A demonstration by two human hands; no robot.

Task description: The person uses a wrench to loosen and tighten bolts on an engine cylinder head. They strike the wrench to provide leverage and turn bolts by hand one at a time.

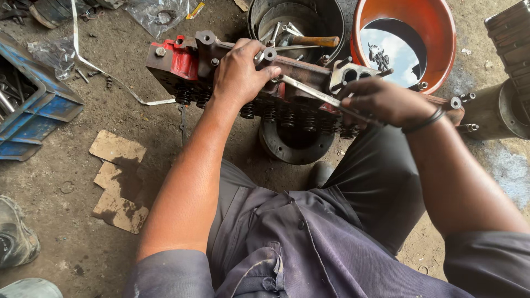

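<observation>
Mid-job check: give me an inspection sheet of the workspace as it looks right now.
Surface: bare, dirty concrete floor, stained and dusty.
Job's things: red and rusty engine cylinder head with a row of valve springs, resting on a round metal ring; long metal wrench laid across it.
Clutter: cardboard scraps, blue crate of parts, thin metal strip, plastic bag.
Grippers: left hand pressed on the head's top; right hand gripping the wrench handle.
Cables: nothing seen.
Surroundings: dark metal bucket holding tools, orange tub with liquid, another person's shoe at left.
</observation>
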